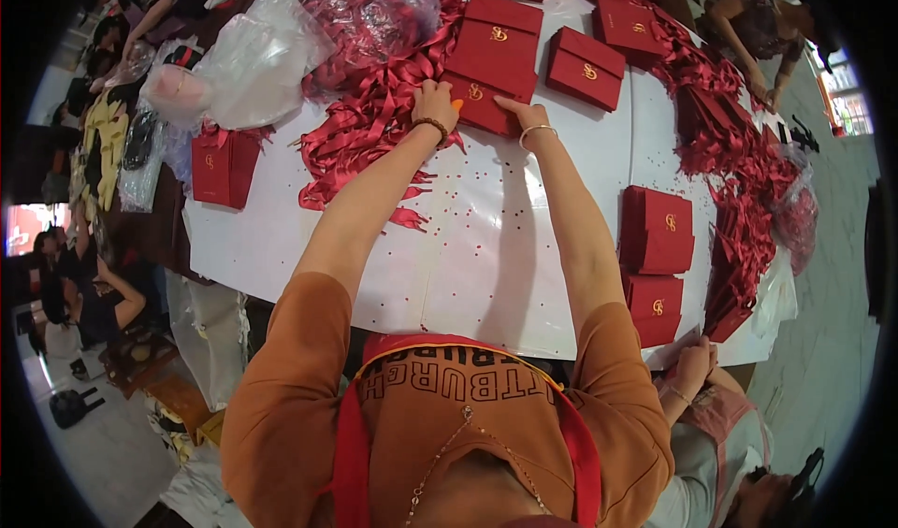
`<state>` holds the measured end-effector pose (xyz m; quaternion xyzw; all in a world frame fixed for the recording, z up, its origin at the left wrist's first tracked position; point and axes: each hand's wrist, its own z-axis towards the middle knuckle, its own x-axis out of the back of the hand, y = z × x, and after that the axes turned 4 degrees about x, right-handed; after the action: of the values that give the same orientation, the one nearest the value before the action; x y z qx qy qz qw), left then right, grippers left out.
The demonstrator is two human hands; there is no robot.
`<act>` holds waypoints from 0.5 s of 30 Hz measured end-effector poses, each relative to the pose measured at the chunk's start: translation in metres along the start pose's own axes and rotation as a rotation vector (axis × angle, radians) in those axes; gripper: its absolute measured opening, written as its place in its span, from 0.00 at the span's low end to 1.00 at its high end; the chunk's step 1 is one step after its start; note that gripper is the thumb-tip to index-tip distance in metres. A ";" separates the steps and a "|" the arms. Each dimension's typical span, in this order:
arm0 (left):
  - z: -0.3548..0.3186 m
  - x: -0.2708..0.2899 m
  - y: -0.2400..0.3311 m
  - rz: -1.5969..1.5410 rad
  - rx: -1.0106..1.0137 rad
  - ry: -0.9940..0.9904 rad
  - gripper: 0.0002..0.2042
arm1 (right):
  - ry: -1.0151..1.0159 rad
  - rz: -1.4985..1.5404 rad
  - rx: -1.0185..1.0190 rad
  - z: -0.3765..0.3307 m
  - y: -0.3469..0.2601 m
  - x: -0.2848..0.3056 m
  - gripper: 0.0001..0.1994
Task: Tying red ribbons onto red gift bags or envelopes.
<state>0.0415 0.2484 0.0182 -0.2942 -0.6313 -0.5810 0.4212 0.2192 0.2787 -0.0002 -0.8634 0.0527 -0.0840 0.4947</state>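
Red bag (485, 110) sits between left hand (435, 104) and right hand (528, 118), both touching its edges; grip I can't tell. I'd press evenly, keeping it square.

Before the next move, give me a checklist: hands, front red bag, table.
1. Left hand at the left side of the front red bag: ok.
2. Right hand at its right side: ok.
3. Firm grip: cannot tell; fingers partly hidden.
4. White table free of red specks: not ok, scattered.
5. Left hand clear of red ribbons: not ok, close by.
6. Co-worker's hand well away: ok.
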 end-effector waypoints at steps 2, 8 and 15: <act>-0.003 0.002 -0.011 0.032 -0.022 -0.018 0.18 | -0.084 0.077 -0.022 -0.016 -0.007 -0.004 0.30; -0.003 -0.005 -0.035 0.014 -0.129 0.059 0.19 | -0.230 0.394 0.105 -0.016 0.011 -0.034 0.25; -0.105 0.013 0.039 -0.813 0.412 0.500 0.23 | -0.294 0.694 0.102 -0.086 0.055 -0.008 0.22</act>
<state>0.0890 0.1501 0.0450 0.2117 -0.6760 -0.6137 0.3487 0.1943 0.1790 -0.0055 -0.7711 0.2663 0.2108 0.5385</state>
